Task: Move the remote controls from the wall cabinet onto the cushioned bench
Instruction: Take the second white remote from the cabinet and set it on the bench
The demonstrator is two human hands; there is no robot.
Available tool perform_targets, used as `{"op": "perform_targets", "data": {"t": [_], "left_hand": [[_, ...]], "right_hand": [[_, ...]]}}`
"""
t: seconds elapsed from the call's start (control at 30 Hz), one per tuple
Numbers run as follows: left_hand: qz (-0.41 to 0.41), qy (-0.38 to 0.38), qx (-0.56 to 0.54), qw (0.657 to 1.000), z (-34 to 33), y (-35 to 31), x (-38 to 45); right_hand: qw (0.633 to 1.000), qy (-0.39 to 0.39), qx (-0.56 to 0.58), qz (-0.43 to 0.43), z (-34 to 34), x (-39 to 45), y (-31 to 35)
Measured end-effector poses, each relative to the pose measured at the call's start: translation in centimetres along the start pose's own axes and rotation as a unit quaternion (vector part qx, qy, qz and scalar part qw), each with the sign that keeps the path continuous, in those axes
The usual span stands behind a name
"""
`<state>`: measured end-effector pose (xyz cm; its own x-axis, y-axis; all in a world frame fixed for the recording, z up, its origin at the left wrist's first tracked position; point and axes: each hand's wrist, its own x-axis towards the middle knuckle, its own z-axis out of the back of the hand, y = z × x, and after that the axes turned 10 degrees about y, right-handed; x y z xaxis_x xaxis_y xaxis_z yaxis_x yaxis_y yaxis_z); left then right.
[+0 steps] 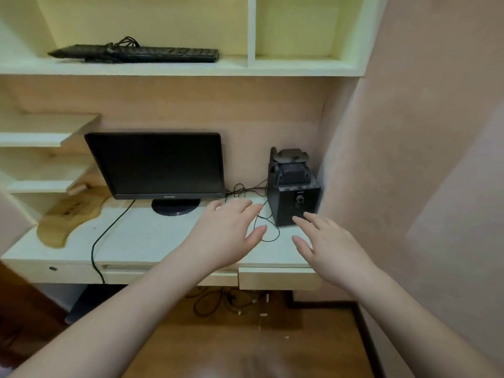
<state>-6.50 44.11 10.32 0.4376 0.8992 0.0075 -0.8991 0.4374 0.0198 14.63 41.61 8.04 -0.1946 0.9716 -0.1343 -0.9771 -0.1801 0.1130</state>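
Note:
Both my hands are stretched out over a white desk [141, 236], palms down and holding nothing. My left hand [229, 230] hovers with fingers spread near a thin black cable. My right hand [324, 246] is open in front of a black speaker box [296, 201]. I cannot make out any remote control or a cushioned bench. On top of the speaker sit dark blocky items [290, 166] that I cannot identify. The wall cabinet's shelf [174, 68] above holds a black keyboard [136, 53].
A dark monitor [155, 165] stands at the desk's back. A wooden board [68, 216] lies at the left, under small side shelves [41, 137]. A pink wall [422, 159] closes the right side. Cables and scraps lie on the wooden floor [231, 336] below.

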Motion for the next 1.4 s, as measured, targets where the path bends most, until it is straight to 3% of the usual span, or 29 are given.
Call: {"op": "perform_targets", "data": {"t": [0.63,0.93,1.17,1.4], "left_hand": [[-0.092,-0.148,0.041,0.984,12.6,4.8,13.0],[-0.143,-0.154,0.006,0.978,21.3,8.0,18.3],[-0.129,-0.182,0.013,0.975,26.4,8.4,22.7],[-0.104,-0.257,0.030,0.960,31.4,7.3,25.4]], "right_hand": [[0.980,-0.172,-0.091,-0.027,15.4,11.4,-0.7],[0.964,-0.238,-0.102,-0.066,24.0,14.4,0.2],[0.953,-0.262,-0.135,-0.063,29.4,17.0,-0.8],[0.930,-0.330,-0.158,-0.024,35.5,18.6,-3.2]]}}
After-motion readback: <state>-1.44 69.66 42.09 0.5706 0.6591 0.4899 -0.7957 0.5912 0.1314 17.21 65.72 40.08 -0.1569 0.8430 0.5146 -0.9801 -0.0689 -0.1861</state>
